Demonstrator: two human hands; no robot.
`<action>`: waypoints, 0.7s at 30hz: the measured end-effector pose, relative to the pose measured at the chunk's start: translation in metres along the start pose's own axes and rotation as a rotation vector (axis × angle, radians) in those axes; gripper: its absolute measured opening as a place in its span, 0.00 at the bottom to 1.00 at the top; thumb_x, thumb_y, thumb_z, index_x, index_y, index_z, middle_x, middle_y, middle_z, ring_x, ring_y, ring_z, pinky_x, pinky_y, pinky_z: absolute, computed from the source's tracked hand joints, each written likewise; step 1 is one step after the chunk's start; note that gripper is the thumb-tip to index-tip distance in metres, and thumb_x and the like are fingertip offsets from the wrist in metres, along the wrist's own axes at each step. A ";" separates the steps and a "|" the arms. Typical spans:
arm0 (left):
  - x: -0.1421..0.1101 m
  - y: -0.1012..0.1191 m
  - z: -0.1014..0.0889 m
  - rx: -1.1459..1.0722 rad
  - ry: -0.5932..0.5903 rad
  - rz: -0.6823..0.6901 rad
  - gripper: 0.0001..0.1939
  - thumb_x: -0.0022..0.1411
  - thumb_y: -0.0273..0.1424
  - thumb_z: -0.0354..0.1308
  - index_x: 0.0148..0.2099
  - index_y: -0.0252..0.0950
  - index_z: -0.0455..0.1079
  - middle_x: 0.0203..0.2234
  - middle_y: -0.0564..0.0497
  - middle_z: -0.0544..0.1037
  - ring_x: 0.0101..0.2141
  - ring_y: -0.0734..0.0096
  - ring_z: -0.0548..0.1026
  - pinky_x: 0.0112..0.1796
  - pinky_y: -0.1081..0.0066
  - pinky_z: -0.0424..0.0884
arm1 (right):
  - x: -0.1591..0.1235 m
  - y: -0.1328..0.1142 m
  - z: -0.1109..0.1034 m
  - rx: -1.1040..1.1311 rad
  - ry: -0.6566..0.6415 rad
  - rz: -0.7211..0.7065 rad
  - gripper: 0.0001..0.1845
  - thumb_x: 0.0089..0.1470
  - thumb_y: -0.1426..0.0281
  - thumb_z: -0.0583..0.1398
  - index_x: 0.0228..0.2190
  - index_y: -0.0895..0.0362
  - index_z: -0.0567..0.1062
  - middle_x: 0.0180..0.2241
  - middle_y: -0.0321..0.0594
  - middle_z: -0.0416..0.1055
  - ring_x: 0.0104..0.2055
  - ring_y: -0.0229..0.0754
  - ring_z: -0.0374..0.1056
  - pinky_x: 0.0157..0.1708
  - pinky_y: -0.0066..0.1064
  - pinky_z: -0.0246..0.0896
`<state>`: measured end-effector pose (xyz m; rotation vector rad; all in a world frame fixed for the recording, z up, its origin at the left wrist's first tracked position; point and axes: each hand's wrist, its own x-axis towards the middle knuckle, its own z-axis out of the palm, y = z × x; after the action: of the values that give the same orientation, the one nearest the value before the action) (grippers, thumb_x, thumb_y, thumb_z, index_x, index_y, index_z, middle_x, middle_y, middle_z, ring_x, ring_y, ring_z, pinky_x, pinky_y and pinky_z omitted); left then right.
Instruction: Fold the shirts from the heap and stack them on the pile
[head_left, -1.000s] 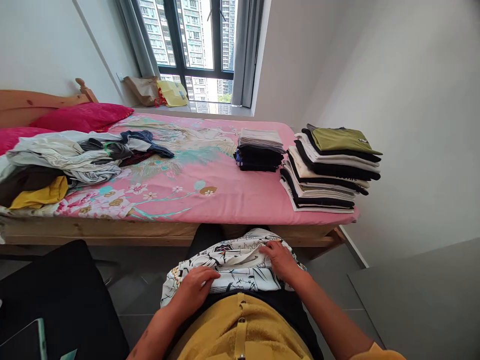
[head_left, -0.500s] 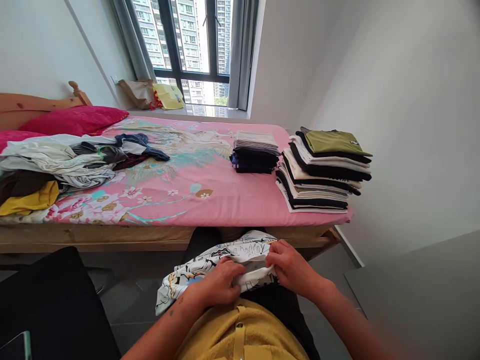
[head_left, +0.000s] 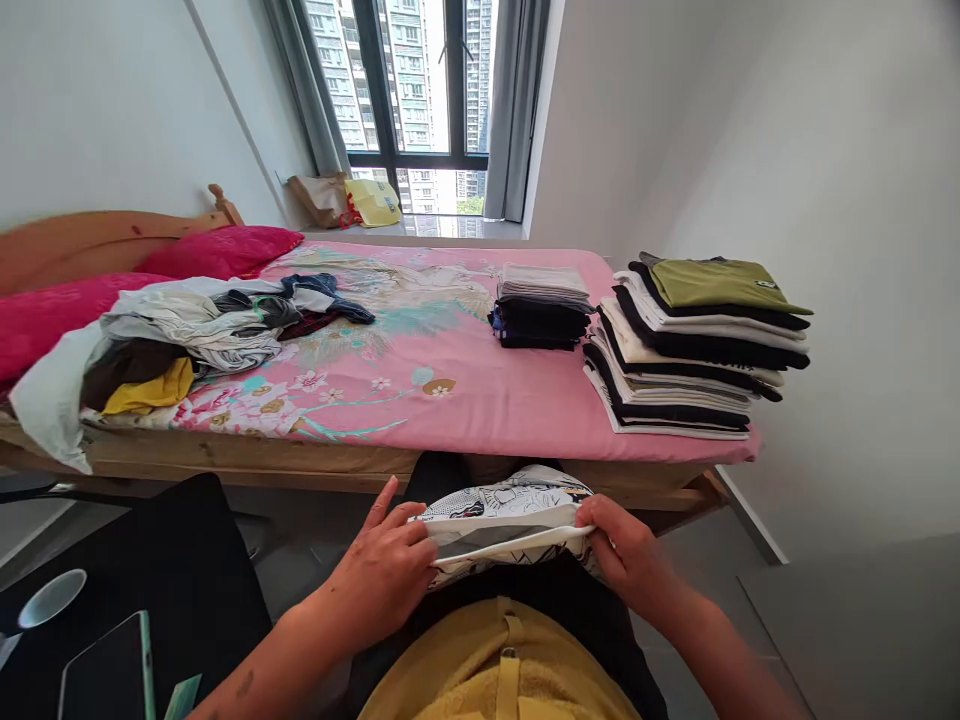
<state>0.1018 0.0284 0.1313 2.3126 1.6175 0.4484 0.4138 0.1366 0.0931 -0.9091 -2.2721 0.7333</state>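
Both left hand [head_left: 394, 560] at seven o'clock and right hand [head_left: 624, 550] at five are pinching a white, black-printed cloth garment [head_left: 517, 498]: seemingly a straightening step, next needing level edges.

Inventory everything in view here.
Bed: one, pink sheet, centre
Pillows: two, magenta, bed's left
Loose clothes: one pile, mixed, bed's left
Folded stacks: two, mixed, bed's right
Window: one, dark frame, back
Curtains: two, grey, flanking window
Bags: two, brown and yellow, by window
Surface: one, black, lower left
Phone: one, dark, on surface
Round object: one, pale, beyond phone
Flat piece: one, green, beside phone
Printed garment: one, white and black, lower centre
Worn top: one, mustard, bottom centre
Left hand: one, bare, gripping garment
Right hand: one, bare, gripping garment
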 end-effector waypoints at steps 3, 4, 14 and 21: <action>0.002 -0.006 0.010 -0.061 0.004 -0.041 0.11 0.61 0.28 0.47 0.32 0.39 0.71 0.29 0.50 0.72 0.35 0.68 0.69 0.50 0.60 0.62 | 0.003 0.002 0.007 0.068 0.089 0.064 0.12 0.55 0.76 0.48 0.38 0.52 0.67 0.37 0.39 0.68 0.39 0.41 0.64 0.40 0.31 0.59; 0.004 -0.009 0.015 -0.081 0.017 -0.056 0.12 0.61 0.28 0.46 0.32 0.39 0.71 0.30 0.49 0.71 0.33 0.69 0.68 0.45 0.64 0.66 | 0.005 0.003 0.009 0.079 0.104 0.084 0.14 0.55 0.75 0.48 0.41 0.51 0.68 0.40 0.39 0.69 0.42 0.42 0.65 0.42 0.32 0.59; -0.002 -0.060 0.066 -0.282 0.178 -0.407 0.30 0.54 0.32 0.56 0.60 0.41 0.59 0.53 0.44 0.67 0.47 0.61 0.69 0.49 0.58 0.66 | 0.008 0.052 0.038 0.136 -0.009 0.447 0.23 0.54 0.60 0.53 0.50 0.54 0.67 0.40 0.41 0.73 0.39 0.45 0.69 0.42 0.37 0.62; -0.032 -0.082 0.073 -0.253 0.123 -0.397 0.15 0.60 0.39 0.52 0.45 0.43 0.75 0.45 0.46 0.75 0.47 0.61 0.71 0.49 0.63 0.66 | -0.010 0.078 0.050 0.085 -0.142 0.543 0.27 0.52 0.55 0.54 0.50 0.54 0.67 0.47 0.45 0.70 0.49 0.49 0.66 0.48 0.39 0.59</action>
<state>0.0513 0.0213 0.0293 1.7576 1.8947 0.6642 0.4185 0.1638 0.0040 -1.4977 -2.1003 1.1459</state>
